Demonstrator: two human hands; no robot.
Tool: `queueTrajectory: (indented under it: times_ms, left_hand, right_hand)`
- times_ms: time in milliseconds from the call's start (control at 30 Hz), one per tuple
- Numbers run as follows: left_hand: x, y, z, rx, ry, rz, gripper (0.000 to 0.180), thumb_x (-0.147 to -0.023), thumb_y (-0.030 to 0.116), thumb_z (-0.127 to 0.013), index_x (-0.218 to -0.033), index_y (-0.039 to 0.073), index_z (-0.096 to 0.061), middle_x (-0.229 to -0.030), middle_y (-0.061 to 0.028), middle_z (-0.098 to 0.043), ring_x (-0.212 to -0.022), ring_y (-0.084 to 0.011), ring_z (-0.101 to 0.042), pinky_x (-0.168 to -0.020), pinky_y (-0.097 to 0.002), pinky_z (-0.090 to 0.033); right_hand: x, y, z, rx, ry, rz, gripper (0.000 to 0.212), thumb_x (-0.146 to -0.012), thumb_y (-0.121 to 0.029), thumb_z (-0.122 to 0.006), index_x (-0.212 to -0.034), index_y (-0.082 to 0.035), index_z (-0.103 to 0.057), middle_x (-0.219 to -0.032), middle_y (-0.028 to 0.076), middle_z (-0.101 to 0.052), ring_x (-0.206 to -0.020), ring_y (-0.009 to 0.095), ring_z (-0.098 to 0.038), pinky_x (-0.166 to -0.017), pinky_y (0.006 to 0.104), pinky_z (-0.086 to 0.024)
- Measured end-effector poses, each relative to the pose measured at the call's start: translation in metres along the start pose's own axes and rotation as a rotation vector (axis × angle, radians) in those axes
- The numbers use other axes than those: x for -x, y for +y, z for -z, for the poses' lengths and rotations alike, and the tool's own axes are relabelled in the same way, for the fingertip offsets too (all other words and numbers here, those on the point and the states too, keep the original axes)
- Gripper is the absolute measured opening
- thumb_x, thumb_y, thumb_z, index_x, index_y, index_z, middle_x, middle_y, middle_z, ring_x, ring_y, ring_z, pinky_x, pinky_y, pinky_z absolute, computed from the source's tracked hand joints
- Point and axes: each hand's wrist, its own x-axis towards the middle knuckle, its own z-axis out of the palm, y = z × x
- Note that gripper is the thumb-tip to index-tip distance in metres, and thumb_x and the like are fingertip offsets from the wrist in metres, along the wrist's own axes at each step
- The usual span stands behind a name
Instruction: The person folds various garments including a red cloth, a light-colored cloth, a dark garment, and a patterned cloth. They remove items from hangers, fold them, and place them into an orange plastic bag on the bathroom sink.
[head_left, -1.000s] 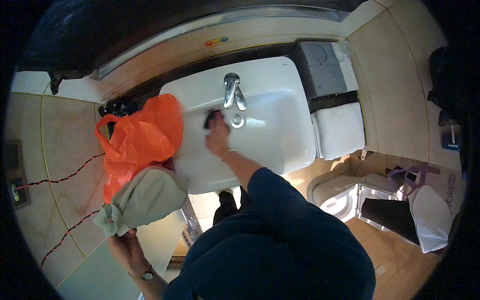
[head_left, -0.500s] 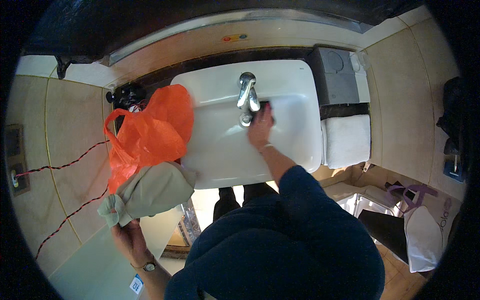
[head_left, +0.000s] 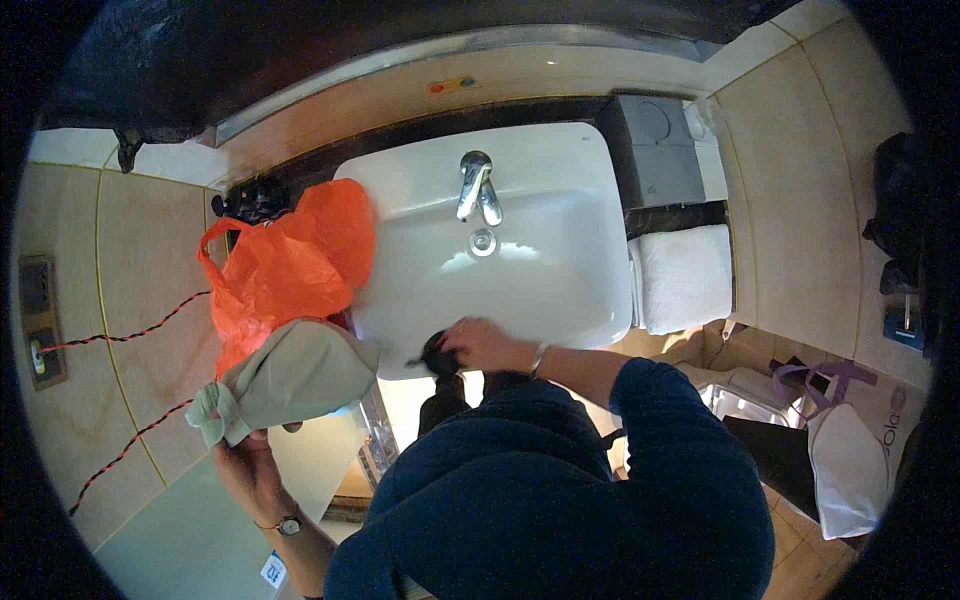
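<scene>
A pale green cloth bag [head_left: 303, 373] with a knotted or gathered end leans at the left of the white sink [head_left: 420, 290]. My left hand [head_left: 252, 470], closed, grips it from below near the gathered end; part of my fingers is hidden behind the cloth. Over the sink's near edge, my right hand [head_left: 487, 345] is closed on a small, dark, soft-looking item [head_left: 438, 355]; blur hides its kind. An orange plastic bag [head_left: 290, 265] rests on the counter against the sink's left side, touching the cloth bag. The chrome faucet [head_left: 478, 188] stands at the back, above the drain [head_left: 482, 242].
Right of the sink are a grey box [head_left: 655, 150] and a folded white towel [head_left: 687, 278]. A black object [head_left: 255, 198] lies behind the orange bag. A twisted red-black cord [head_left: 125, 335] runs to a wall socket [head_left: 42, 350]. White bag [head_left: 850, 470] at lower right.
My right hand has come from beside the drain toward me and left, to the sink's near edge, bringing the dark item along. The cloth bag stays in my left hand, slightly shifted.
</scene>
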Motion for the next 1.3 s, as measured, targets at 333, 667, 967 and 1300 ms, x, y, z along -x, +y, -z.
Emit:
queueTrajectory:
  times_ms: [333, 667, 967, 1300]
  left_hand:
    - [-0.009, -0.002, -0.019, -0.014, -0.189, 0.072, 0.038, -0.093, 0.02, -0.059, -0.126, 0.002, -0.051, -0.121, -0.0137, -0.06, -0.107, -0.0246, -0.06, -0.078, -0.0386, -0.055]
    - [-0.008, -0.009, -0.015, 0.081, -0.012, 0.018, 0.036, -0.094, 0.018, -0.058, -0.125, 0.003, -0.052, -0.122, -0.0132, -0.06, -0.106, -0.0239, -0.06, -0.083, -0.0405, -0.053]
    - [-0.008, -0.02, -0.035, 0.071, -0.004, 0.023, 0.036, -0.094, 0.021, -0.055, -0.125, 0.004, -0.051, -0.122, -0.0134, -0.059, -0.106, -0.0259, -0.06, -0.078, -0.0474, -0.054]
    - [0.021, -0.008, -0.019, -0.154, 0.028, -0.029, 0.028, -0.092, 0.019, -0.058, -0.114, 0.002, -0.054, -0.098, -0.0077, -0.063, -0.074, -0.0171, -0.06, -0.057, -0.0279, -0.05]
  right_hand:
    - [-0.073, 0.046, -0.053, 0.434, 0.074, -0.359, 0.069, -0.083, -0.045, -0.059, -0.139, -0.007, -0.043, -0.147, 0.02, -0.035, -0.136, 0.04, -0.029, -0.106, 0.0581, -0.025]
    - [0.047, 0.032, 0.112, 0.219, -0.126, -0.594, 0.02, -0.07, -0.012, -0.065, -0.09, -0.011, -0.069, -0.098, 0.016, -0.065, -0.099, 0.034, -0.06, -0.084, 0.0446, -0.049]
    - [-0.037, 0.054, 0.178, 0.418, 0.505, -0.158, 0.05, -0.08, 0.001, -0.053, -0.129, -0.005, -0.053, -0.132, 0.021, -0.05, -0.127, 0.039, -0.043, -0.107, 0.0473, -0.035]
    - [0.049, 0.116, 0.211, 0.935, 0.764, -0.68, 0.043, -0.079, 0.002, -0.048, -0.121, 0.002, -0.055, -0.122, 0.021, -0.055, -0.115, 0.039, -0.048, -0.1, 0.0442, -0.039]
